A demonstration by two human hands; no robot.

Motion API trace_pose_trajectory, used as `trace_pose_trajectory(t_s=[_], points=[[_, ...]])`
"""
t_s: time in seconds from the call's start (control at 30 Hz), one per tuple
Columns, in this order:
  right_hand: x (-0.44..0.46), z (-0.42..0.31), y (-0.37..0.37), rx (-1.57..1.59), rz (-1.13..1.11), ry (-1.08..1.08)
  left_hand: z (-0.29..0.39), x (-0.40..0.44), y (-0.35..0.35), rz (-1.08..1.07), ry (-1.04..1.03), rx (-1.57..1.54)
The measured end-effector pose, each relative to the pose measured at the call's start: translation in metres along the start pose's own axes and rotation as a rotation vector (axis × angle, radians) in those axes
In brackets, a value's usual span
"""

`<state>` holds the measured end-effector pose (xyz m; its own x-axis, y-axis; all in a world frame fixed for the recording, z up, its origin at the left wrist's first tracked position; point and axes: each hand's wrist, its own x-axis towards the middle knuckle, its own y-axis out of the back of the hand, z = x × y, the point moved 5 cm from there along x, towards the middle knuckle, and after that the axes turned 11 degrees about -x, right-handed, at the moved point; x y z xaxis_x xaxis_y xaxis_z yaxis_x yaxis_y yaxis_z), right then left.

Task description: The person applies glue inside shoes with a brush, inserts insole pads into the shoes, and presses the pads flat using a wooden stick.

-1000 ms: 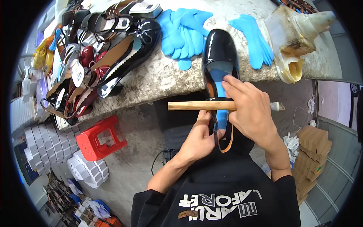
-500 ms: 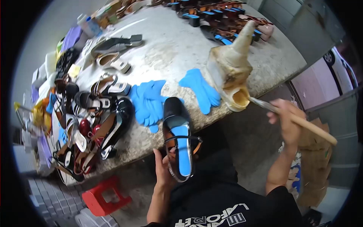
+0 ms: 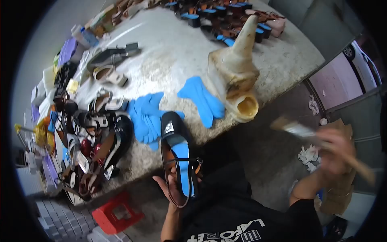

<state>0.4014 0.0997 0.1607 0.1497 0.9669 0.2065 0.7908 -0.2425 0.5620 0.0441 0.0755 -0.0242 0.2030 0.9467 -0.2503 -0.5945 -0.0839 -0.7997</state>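
Note:
My left hand (image 3: 171,187) supports a black strapped shoe (image 3: 176,133) from below, its toe toward the table. A bright blue strip (image 3: 185,173) lies inside along the shoe's sole. Off to the right, my right hand (image 3: 336,151) grips a wooden-handled brush (image 3: 300,130), blurred by motion, its bristles pointing left and away from the table. A glue-crusted pot (image 3: 246,107) with a yellowish opening and a tall cone stands at the table edge. Two piles of blue insole pieces (image 3: 147,117) lie beyond the shoe, the smaller pile (image 3: 203,101) beside the pot.
A worn white table (image 3: 161,60) spreads ahead. Many shoes (image 3: 92,145) are heaped on its left side, and rows of blue-lined shoes (image 3: 225,16) stand at the far end. A red stool (image 3: 117,213) is below left. Cardboard (image 3: 338,193) and crumpled paper (image 3: 309,156) lie at right.
My right hand has drawn the brush away from the pot's opening, to the right and slightly down. The shoe has shifted slightly left and down in view as the whole view moved.

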Motion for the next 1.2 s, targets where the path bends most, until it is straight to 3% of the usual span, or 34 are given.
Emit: trace_pose_trajectory(t_s=[0.03, 0.1, 0.13, 0.17, 0.23, 0.3, 0.33, 0.4, 0.47, 0.67, 0.7, 0.83, 0.97, 1.2], points=[[0.007, 0.024, 0.01, 0.111, 0.092, -0.067, 0.003, -0.002, 0.003, -0.051, 0.015, 0.175], [0.015, 0.08, 0.024, 0.332, 0.307, -0.197, -0.008, -0.008, 0.008, 0.105, -0.04, -0.041], [0.013, 0.107, 0.026, 0.441, 0.42, -0.25, -0.006, -0.01, 0.007, 0.204, -0.034, 0.087], [0.003, 0.146, 0.01, 0.706, 0.375, -0.49, -0.009, -0.009, 0.019, 0.147, -0.02, 0.191], [-0.037, 0.135, 0.01, 0.987, 0.396, -0.32, -0.009, 0.002, -0.008, 0.347, -0.155, 0.277], [-0.054, 0.069, -0.002, 0.757, 0.422, 0.153, 0.004, -0.003, -0.02, 0.242, 0.027, 0.448], [-0.065, 0.034, -0.016, 0.714, 0.463, 0.343, 0.011, -0.002, -0.026, 0.229, 0.017, 0.584], [-0.065, -0.035, -0.052, 0.631, 0.358, 0.521, 0.008, 0.001, -0.028, 0.233, -0.005, 0.506], [-0.058, -0.077, -0.089, 0.303, 0.11, 0.672, 0.011, 0.0, -0.031, 0.25, 0.018, 0.503], [-0.052, -0.089, -0.179, -0.165, 0.15, 0.761, 0.012, 0.0, -0.027, 0.203, 0.011, 0.444], [-0.041, -0.088, -0.196, -0.283, -0.045, 0.689, 0.012, -0.001, -0.024, 0.203, 0.022, 0.44], [-0.021, -0.044, -0.249, -0.091, 0.144, 0.679, 0.017, 0.006, -0.017, 0.146, 0.011, 0.452], [-0.024, -0.057, -0.227, -0.068, -0.033, 0.49, 0.024, 0.012, 0.002, 0.006, 0.02, 0.583], [-0.035, -0.06, -0.208, -0.158, -0.158, 0.564, 0.026, 0.018, 0.01, -0.035, 0.012, 0.603]])
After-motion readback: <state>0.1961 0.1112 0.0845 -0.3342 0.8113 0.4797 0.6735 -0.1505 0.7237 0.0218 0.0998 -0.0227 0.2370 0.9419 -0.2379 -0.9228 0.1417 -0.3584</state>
